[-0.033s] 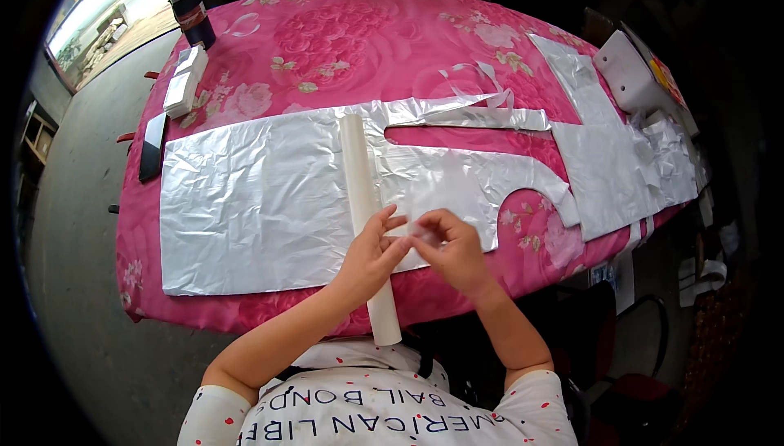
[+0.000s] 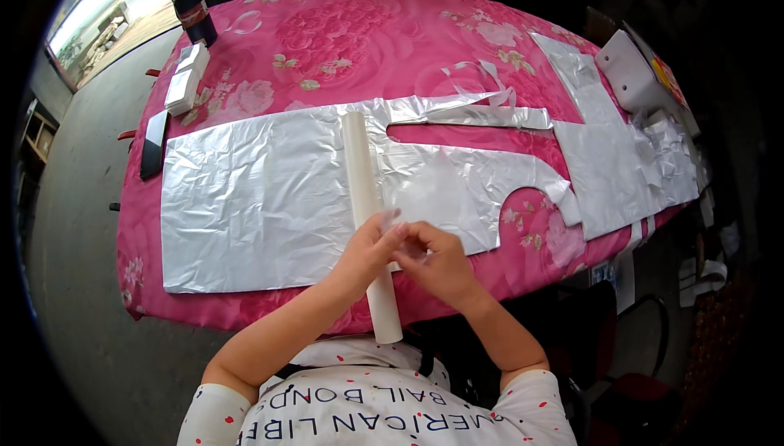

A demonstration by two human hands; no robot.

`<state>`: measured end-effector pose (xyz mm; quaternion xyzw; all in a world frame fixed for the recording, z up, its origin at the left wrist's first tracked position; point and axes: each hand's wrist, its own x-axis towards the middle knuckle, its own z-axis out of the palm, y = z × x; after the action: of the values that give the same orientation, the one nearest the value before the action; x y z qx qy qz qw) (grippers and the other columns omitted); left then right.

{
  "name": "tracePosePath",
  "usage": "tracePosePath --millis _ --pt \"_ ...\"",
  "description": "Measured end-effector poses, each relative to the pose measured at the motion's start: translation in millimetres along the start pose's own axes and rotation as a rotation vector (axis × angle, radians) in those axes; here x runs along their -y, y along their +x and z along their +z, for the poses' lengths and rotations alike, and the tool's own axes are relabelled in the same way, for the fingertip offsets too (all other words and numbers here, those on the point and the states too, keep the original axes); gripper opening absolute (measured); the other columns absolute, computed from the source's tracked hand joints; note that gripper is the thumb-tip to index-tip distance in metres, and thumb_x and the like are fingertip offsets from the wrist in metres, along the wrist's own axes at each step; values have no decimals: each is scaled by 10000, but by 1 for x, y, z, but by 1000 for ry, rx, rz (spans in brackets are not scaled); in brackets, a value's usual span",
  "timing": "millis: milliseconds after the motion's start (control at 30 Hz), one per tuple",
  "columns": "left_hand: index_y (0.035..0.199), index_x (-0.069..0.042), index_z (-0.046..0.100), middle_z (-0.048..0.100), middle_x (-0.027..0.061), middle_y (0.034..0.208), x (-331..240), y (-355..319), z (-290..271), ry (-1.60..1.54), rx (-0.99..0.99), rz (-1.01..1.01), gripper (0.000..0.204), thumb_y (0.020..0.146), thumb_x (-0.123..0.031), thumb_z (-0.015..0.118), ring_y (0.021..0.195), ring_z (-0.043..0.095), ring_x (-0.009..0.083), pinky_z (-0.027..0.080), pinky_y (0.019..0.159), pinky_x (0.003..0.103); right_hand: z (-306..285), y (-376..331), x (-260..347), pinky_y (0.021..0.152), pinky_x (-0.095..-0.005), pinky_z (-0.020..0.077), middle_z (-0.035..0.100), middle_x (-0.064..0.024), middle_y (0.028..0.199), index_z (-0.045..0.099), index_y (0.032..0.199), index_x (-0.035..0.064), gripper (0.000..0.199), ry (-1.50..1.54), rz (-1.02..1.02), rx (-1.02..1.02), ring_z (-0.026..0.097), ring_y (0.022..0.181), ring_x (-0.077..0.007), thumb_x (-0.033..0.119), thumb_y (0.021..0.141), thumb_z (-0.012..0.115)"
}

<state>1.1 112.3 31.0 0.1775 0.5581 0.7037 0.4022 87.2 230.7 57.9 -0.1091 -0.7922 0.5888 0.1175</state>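
Observation:
My left hand (image 2: 370, 248) and my right hand (image 2: 438, 261) meet fingertip to fingertip above the near half of the table. Between the curled fingers of the right hand shows a pale, see-through scrap; its kind is unclear. The left fingers are closed against it, partly blurred. Below lies a silvery-white plastic sheet (image 2: 253, 201), flat and creased, with a curved cut-out and long strips at its right end, like an apron. A long cream-white tube or roll (image 2: 362, 170) rests crosswise on the sheet, its near end past the table edge, under my left wrist.
A pink floral cloth (image 2: 343, 46) covers the table. At the left edge stand a dark bottle (image 2: 193, 11), white boxes (image 2: 185, 82) and a phone (image 2: 153, 145). More silvery sheet (image 2: 608, 168) and a white container (image 2: 627, 70) lie right. A dark chair (image 2: 637, 397) stands near right.
My hands have come closer together, the right one moving left and slightly down. The left fingers, spread before, are now drawn in. The tube and the sheet stay in place.

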Motion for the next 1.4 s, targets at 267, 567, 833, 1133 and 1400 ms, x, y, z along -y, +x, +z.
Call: tracePosePath --millis 267,567,833,1133,1400 --pt "901 -14 598 633 81 797 -48 -35 -156 134 -122 -293 126 845 -127 602 659 609 139 520 639 294 47 -53 16 745 -388 471 596 -180 963 497 1061 24 500 -726 -207 -87 585 899 -303 281 699 727" --pt "863 3 587 615 58 736 -82 -81 -278 489 -348 -406 118 772 -70 609 625 586 117 467 567 245 37 -64 -1 598 -436 492 606 -209 683 511 876 -39 481 -662 381 166 618 640 -365 403 734 633" --pt "930 45 574 608 134 941 -85 -64 -246 1724 -417 93 252 681 38 534 870 577 298 467 770 354 25 -68 -1 633 -438 488 616 -222 724 532 870 -40 455 -626 441 144 621 679 -371 383 735 632" --pt "1235 78 404 372 233 1332 -3 11 -54 1152 -46 659 480 779 -28 510 1231 362 382 321 1018 425 21 -69 -1 659 -432 486 615 -237 742 544 886 -54 484 -593 496 198 620 709 -379 395 733 638" --pt "1290 142 312 283 298 1378 29 22 -49 1492 -64 520 565 841 -191 393 1315 251 386 181 1087 452 -9 2 -12 603 -317 492 640 -165 698 627 820 -61 517 -445 453 287 634 635 -244 454 776 646"
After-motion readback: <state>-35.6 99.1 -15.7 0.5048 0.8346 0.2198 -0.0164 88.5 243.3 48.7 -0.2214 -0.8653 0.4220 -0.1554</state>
